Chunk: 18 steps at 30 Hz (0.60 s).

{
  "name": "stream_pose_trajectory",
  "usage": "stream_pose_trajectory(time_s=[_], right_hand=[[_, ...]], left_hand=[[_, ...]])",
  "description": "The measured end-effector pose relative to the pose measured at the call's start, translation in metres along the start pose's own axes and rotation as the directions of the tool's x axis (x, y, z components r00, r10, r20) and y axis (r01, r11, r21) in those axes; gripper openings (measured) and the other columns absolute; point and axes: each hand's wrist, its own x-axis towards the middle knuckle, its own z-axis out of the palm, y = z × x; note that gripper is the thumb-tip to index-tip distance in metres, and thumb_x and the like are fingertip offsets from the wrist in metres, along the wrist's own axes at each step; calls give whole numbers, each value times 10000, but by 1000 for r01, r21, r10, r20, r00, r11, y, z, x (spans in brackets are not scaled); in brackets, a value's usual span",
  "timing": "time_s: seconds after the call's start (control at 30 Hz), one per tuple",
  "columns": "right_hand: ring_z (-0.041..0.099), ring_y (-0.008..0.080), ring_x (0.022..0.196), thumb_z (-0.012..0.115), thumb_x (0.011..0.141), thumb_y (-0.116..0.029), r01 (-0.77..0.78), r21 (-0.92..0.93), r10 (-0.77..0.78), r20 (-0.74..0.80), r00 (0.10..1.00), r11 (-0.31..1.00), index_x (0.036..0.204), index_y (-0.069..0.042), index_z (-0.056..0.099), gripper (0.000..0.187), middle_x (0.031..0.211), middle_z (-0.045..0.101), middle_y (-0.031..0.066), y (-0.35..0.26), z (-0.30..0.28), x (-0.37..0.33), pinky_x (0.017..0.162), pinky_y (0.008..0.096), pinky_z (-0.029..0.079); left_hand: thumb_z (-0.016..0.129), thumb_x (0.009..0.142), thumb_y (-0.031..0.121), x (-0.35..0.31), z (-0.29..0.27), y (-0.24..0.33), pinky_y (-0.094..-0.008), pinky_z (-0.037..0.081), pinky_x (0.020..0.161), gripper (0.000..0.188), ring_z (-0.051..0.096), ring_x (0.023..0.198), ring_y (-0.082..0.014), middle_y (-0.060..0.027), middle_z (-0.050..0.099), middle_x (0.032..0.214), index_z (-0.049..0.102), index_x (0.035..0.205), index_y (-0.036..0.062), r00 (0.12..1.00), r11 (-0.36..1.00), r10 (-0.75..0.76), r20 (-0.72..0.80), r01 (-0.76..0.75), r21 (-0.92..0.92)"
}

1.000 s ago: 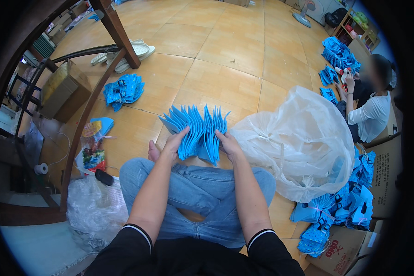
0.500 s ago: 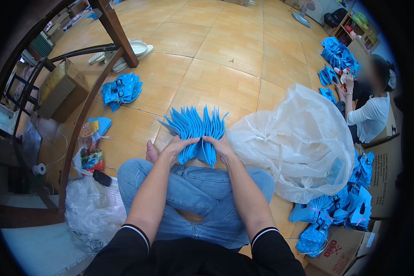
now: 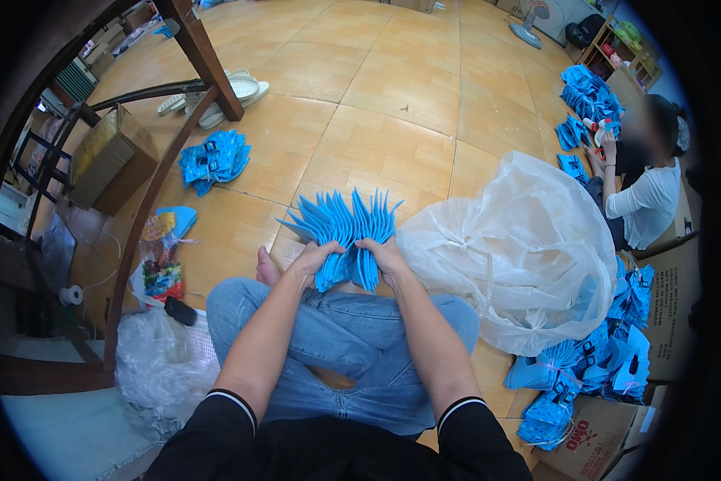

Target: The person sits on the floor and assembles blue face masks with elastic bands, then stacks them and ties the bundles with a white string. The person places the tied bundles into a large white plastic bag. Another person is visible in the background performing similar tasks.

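Note:
Just beyond my crossed legs, a thick stack of flat blue pieces fans out, its upper edges spread apart. My left hand is closed round the left part, thumb pointing inward. Round the right part my right hand is closed in the same way. Between the two thumbs a narrow gap splits the stack. Whether the pieces are paper, plastic or fabric I cannot tell. A large translucent white plastic bag, puffed up and knotted, lies close to my right hand.
A blue patterned bundle sits beyond my left hand. More blue bundles and cardboard boxes stand at lower right. A person sits at far right by a blue pile. A wooden frame and clear plastic are on my left.
The thumbs have moved slightly apart, and the gap between the left and right parts of the blue stack is wider at the top. Both hands keep their grip.

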Motion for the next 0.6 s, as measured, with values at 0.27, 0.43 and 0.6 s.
stream_pose_trajectory(time_s=[0.27, 0.43, 0.6], right_hand=[[625, 148, 773, 646, 795, -51, -38, -67, 37, -17, 999, 997, 1030, -21, 592, 243, 873, 649, 52, 4, -4, 2, 698, 290, 518], [627, 151, 680, 639, 773, -18, 28, 9, -28, -53, 998, 1000, 876, -14, 626, 104, 764, 657, 65, 4, 3, -3, 626, 299, 511], [626, 157, 670, 626, 782, -18, -11, 44, 11, -3, 1000, 999, 871, -10, 626, 89, 769, 658, 67, 6, 3, -1, 620, 296, 512]], left_hand=[[638, 802, 97, -5, 4, 4, -366, 582, 766, 433, 683, 869, -231, -126, 671, 1021, 543, 1209, -17, 995, 998, 39, -92, -35, 49], [669, 787, 67, -12, 16, 1, -334, 545, 857, 472, 647, 978, -202, -110, 672, 1052, 546, 1238, 1, 990, 973, 137, 32, -140, 180], [672, 751, 65, -3, 9, -3, -331, 559, 765, 396, 658, 885, -200, -112, 667, 1000, 589, 1131, -11, 994, 979, 101, 35, -105, 176]])
